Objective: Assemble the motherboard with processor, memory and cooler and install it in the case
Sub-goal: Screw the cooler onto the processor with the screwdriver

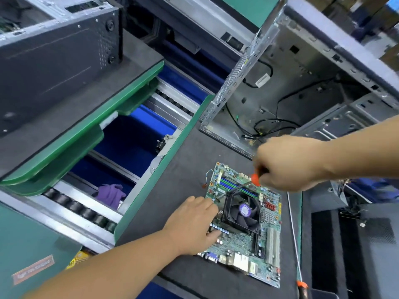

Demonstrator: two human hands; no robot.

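A green motherboard (267, 229) lies flat on the dark mat in front of me. A black cooler (241, 212) with a fan sits on it, and memory sticks (235, 184) stand in the slots behind the cooler. My left hand (194, 221) rests on the board's left edge, fingers spread beside the cooler. My right hand (289, 162) grips a screwdriver (254, 179) with an orange and black handle. Its shaft slants down to the cooler's far left corner. The open metal case (287, 100) lies behind the board with loose black cables inside.
A roller conveyor (84, 210) with blue bins and a purple cloth (111, 194) runs on the left. Another dark case (56, 61) stands on a green-edged pallet at the back left. A second orange-handled tool (302, 288) lies at the lower right beside a white cord.
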